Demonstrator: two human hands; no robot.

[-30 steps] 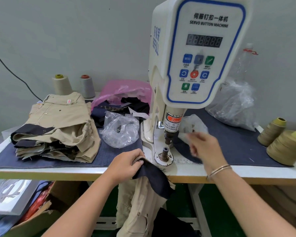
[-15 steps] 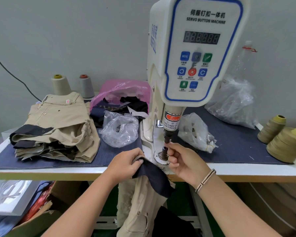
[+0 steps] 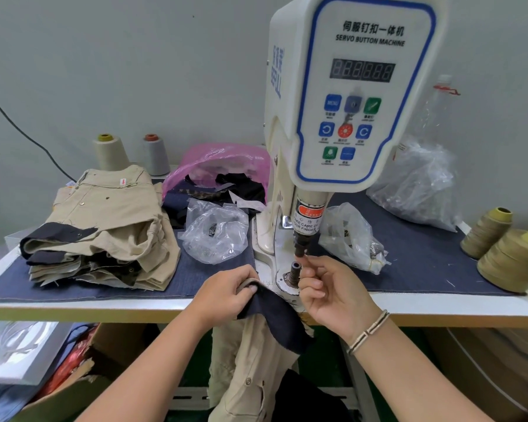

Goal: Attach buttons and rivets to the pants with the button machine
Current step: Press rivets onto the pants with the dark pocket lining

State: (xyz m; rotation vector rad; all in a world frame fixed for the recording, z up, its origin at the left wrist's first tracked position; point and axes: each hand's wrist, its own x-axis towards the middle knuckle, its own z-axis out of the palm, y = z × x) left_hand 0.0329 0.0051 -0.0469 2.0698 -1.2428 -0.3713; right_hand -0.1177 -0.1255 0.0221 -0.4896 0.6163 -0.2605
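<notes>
One pair of pants (image 3: 256, 354) is hanging off the front edge of the tabletop (image 3: 439, 309), tan legs trailing down toward the floor, and the person's left hand (image 3: 226, 295) is pinching its dark waistband flap just beside the button machine (image 3: 342, 95). The cloth is not yet lying over the lower die post (image 3: 295, 269), so this garment seems to be waiting for its fastener. The right hand (image 3: 333, 293) is reaching up with fingertips pressed together at the tip of the upper punch (image 3: 301, 246); I am guessing it is seating a small button part there, though anything between the fingers is too small to make out. To the left, a folded stack of tan pants (image 3: 104, 226) is sitting on the blue cloth, some showing metal studs, which suggests those are finished. Two clear bags (image 3: 217, 236) of hardware are lying either side of the machine base. By my reading, the work is somewhere midway: loading is happening, while placing the flap and pressing are still ahead.
</notes>
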